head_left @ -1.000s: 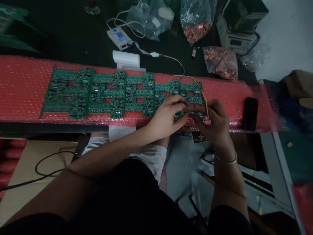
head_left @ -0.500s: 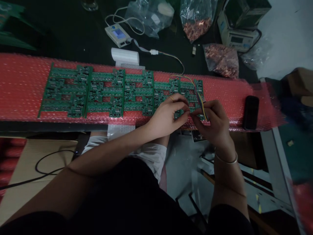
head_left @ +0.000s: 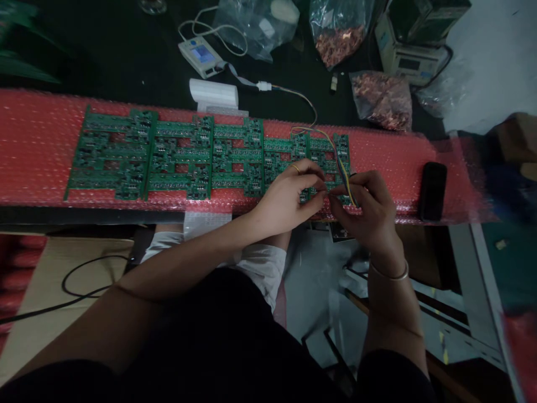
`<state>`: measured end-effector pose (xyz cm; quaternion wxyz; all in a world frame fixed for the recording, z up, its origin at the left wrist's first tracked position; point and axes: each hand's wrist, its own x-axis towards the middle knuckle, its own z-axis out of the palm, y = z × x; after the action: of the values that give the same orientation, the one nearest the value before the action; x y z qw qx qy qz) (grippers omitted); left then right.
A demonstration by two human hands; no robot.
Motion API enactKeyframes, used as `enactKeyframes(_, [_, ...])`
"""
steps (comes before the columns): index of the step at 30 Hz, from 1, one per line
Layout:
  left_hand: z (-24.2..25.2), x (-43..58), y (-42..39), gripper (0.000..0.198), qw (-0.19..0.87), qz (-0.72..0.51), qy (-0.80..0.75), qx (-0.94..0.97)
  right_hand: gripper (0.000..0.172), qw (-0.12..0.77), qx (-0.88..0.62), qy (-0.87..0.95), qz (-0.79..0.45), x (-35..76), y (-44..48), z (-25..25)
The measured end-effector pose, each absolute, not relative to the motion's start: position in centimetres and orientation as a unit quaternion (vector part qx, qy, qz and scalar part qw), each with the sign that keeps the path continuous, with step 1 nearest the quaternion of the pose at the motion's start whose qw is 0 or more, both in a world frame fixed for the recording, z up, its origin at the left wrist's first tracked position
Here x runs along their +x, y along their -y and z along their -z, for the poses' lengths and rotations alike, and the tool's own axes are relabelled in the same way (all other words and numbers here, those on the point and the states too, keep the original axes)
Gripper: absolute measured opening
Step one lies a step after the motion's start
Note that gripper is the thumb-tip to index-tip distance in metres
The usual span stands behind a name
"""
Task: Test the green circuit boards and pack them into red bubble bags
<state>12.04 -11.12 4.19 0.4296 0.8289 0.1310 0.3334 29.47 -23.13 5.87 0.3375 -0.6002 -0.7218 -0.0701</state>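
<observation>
Several green circuit board panels [head_left: 180, 152] lie in a row on red bubble wrap [head_left: 37, 148]. My left hand [head_left: 289, 196] is over the right end of the row, thumb and fingers pinched together; what sits between the tips is too small to make out. Close beside it, my right hand [head_left: 367, 207] is closed on a bundle of thin coloured wires [head_left: 342, 168]. The wires loop back over the boards to a white connector [head_left: 264, 85], joined by a grey ribbon cable to a small white device with a lit screen [head_left: 202, 56]. My hands hide part of the rightmost panels.
A black phone [head_left: 432, 191] lies on the wrap at the right. Behind are bags of copper-coloured parts [head_left: 381, 101], a clear plastic bag [head_left: 251, 28], a white roll [head_left: 213, 93] and a boxy instrument [head_left: 409, 61]. Cardboard [head_left: 84, 268] is below left.
Both hands stay nearly in place, fingertips close together over the right-hand boards. The right hand has shifted very slightly right; the view has moved a little.
</observation>
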Motion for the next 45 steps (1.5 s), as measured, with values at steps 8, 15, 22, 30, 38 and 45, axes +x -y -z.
enactKeyframes(8, [-4.1,12.1,11.2,0.009,0.433,-0.331,-0.135,0.828,0.01,0.325,-0.594,0.73,0.091,29.5,23.1,-5.9])
enactKeyframes(15, [-4.1,12.1,11.2,0.008,0.441,-0.323,-0.14,0.826,0.008,0.306,-0.614,0.723,0.081,29.4,23.1,-5.8])
enactKeyframes(22, [-4.0,12.4,11.0,0.011,0.493,-0.318,-0.164,0.793,0.01,0.315,-0.635,0.704,0.05,29.4,23.6,-5.5])
enactKeyframes(30, [-3.6,12.7,11.1,0.012,0.552,-0.316,-0.177,0.751,0.008,0.328,-0.621,0.707,0.086,29.2,23.7,-5.4])
enactKeyframes(38, [-2.8,12.6,10.3,0.013,0.534,-0.326,-0.172,0.761,0.005,0.319,-0.666,0.673,0.044,32.1,23.7,-5.5])
enactKeyframes(45, [-0.3,13.5,11.6,0.012,0.355,-0.237,-0.087,0.9,0.005,0.203,-0.665,0.708,-0.121,38.1,22.4,-3.8])
